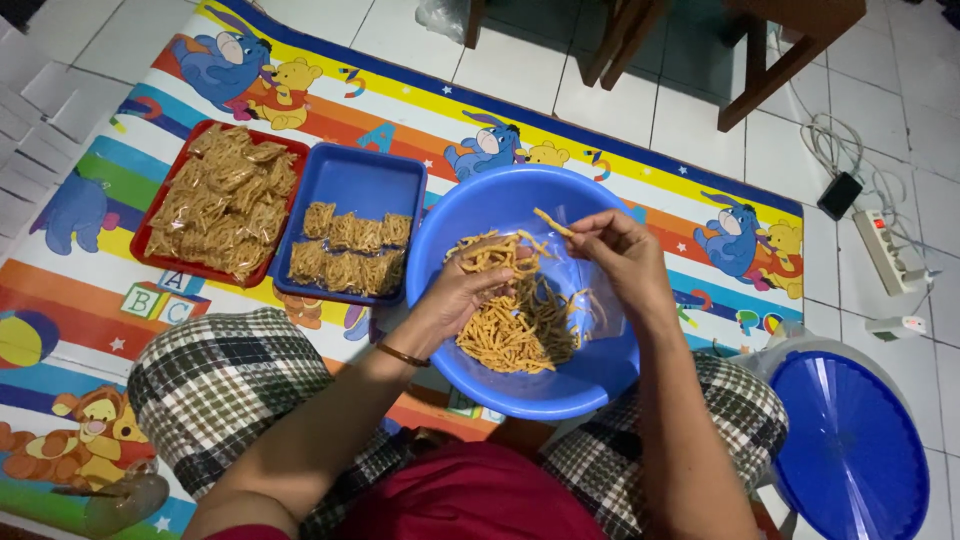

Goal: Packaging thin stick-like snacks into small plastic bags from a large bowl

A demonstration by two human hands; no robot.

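A round blue basin [470, 205] rests against my crossed legs and holds a heap of thin orange snack sticks [520, 330]. My left hand [470, 285] reaches into the basin, palm up, with a handful of sticks on its fingers. My right hand [620, 250] is above the basin's right half and pinches the mouth of a small clear plastic bag [590, 300] together with a single stick. A few sticks lie inside the bag, which hangs down over the heap.
Left of the basin stand a blue tray [360, 180] with a few filled bags and a red tray [225, 200] piled with several. All lie on a colourful cartoon play mat [90, 290]. A blue-lidded container [850, 440] sits at right; a power strip [885, 250], cables and wooden furniture legs [770, 60] behind.
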